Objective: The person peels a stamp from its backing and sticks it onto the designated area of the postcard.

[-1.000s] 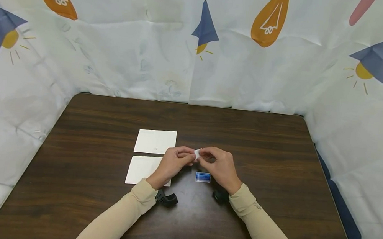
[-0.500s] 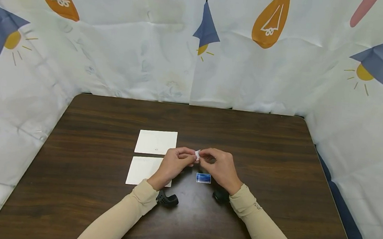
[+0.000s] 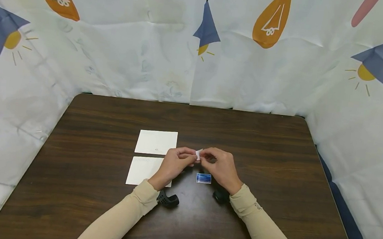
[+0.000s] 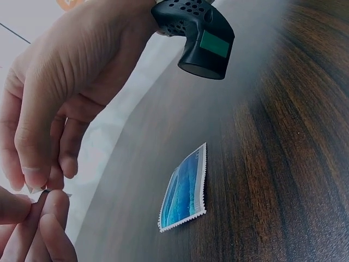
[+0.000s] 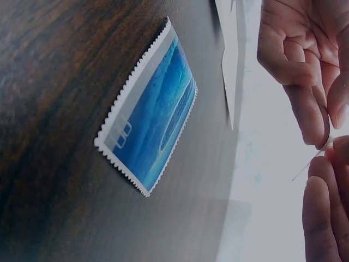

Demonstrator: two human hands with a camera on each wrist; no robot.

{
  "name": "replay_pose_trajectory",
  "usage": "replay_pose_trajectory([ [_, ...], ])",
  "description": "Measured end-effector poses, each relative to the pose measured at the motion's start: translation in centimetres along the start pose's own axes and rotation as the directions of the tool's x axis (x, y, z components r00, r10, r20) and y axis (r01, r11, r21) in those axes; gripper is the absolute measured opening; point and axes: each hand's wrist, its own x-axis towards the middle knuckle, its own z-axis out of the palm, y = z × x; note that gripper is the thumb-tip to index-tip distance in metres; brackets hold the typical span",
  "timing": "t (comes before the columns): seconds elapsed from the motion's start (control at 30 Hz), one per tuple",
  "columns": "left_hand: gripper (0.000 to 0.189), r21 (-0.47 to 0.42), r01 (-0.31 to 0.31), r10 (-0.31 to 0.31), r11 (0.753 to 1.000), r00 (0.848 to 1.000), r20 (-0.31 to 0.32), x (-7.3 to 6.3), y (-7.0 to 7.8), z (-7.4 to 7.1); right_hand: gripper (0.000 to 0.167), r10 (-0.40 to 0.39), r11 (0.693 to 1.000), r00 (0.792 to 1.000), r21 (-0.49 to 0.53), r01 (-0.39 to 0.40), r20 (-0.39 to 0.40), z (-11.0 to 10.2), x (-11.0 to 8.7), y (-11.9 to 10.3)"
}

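Note:
Above the middle of the table, my left hand (image 3: 174, 163) and right hand (image 3: 222, 168) meet at the fingertips. Between them is a small stamp (image 3: 198, 154), its white side showing in the head view. Thumb and fingers of each hand pinch it from either side. In the wrist views the fingers hide most of it, leaving only a thin edge visible. A blue stamp (image 3: 204, 178) with toothed white borders lies picture up on the table, just below the hands; its sea-blue picture (image 5: 155, 117) is large in the right wrist view.
Two white envelopes lie left of the hands: the farther envelope (image 3: 156, 141) has a small mark, and the nearer envelope (image 3: 139, 170) is partly covered by my left hand and wrist. Black wrist cameras (image 3: 168, 200) hang under the cuffs. A printed curtain (image 3: 131, 63) borders the dark wooden table (image 3: 262, 138).
The stamp between my fingertips has shifted and tilted slightly. Both hands stay in nearly the same place; the table stamp and envelopes lie as before.

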Motion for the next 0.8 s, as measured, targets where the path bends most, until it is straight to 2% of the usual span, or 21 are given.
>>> replay_pose_trajectory([
  [0.17, 0.018, 0.004, 0.012, -0.012, 1.0, 1.0, -0.008, 0.08, -0.04, -0.02, 0.014, -0.004, 1.0, 1.0, 0.0, 0.004, -0.002, 0.07, 0.04, 0.1],
  [0.8, 0.02, -0.037, -0.017, 0.016, 0.999, 1.0, -0.005, -0.07, 0.17, 0.15, 0.013, 0.017, 1.0, 1.0, 0.001, -0.017, -0.016, 0.23, 0.14, -0.1],
])
